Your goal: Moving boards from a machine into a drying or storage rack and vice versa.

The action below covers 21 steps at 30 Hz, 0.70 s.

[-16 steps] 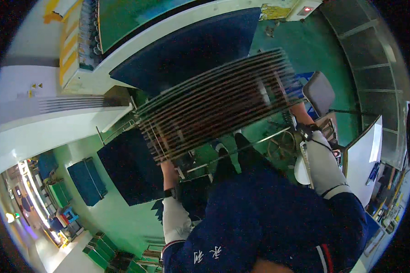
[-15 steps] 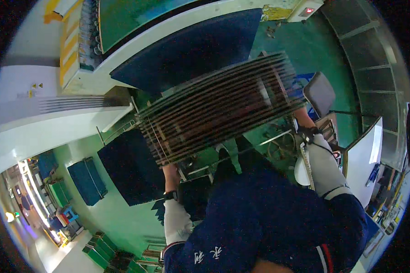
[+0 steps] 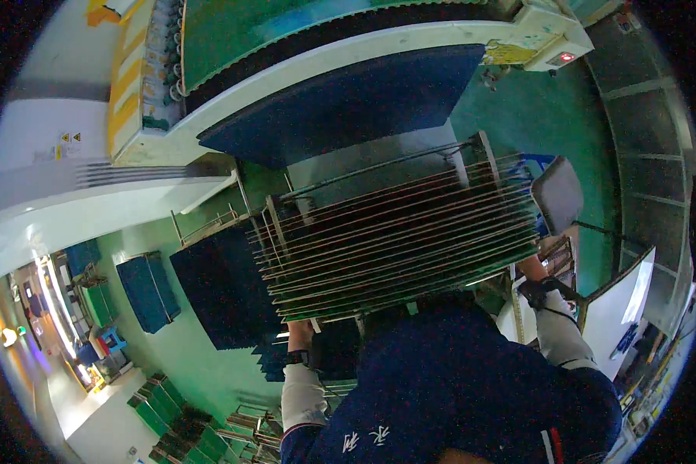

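Left hand (image 3: 301, 336) and right hand (image 3: 533, 268) at opposite ends of the layered panels (image 3: 402, 249), likely for balance; I can't tell how closed.

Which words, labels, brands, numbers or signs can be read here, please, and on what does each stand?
Two white written characters: on the dark blue fabric top; legible, but not copied here.
Two small yellow triangular warning signs: on the smooth white panel; symbols and nearby marks too small to read.

both forearms (image 3: 304, 394) stretched forward, left hand (image 3: 301, 331) and right hand (image 3: 531, 268) wide apart
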Each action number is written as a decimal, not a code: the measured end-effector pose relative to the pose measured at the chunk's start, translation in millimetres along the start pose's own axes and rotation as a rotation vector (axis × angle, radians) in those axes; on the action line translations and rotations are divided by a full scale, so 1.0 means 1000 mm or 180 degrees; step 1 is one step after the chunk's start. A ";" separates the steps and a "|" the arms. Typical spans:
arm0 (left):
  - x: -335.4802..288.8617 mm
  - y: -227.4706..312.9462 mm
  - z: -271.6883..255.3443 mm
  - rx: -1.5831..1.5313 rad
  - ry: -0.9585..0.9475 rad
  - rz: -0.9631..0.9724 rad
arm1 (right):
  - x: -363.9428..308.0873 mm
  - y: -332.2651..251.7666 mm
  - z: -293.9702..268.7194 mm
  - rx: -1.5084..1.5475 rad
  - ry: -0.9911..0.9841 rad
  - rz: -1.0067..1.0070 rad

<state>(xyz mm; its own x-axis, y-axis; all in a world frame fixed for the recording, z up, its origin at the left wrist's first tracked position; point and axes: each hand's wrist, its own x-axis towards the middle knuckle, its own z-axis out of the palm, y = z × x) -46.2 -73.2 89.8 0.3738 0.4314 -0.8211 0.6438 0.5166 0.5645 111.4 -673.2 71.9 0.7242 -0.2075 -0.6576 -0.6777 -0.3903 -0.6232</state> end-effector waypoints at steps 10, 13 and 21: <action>0.011 0.016 0.009 -0.0270 -0.0014 0.0275 | 0.005 0.004 -0.022 -0.0370 -0.0282 0.0024; 0.014 0.019 0.011 -0.0378 -0.0022 0.0378 | 0.012 0.003 -0.028 -0.0516 -0.0403 0.0005; 0.037 0.025 0.035 -0.0664 -0.0004 0.0758 | 0.020 0.001 -0.032 -0.0989 -0.0673 -0.0212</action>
<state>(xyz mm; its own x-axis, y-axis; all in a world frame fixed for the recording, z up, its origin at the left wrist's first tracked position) 7.1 -69.8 70.6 0.4986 0.5576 -0.6637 0.3873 0.5416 0.7461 129.4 -706.3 71.2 0.7011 0.0044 -0.7131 -0.5357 -0.6568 -0.5307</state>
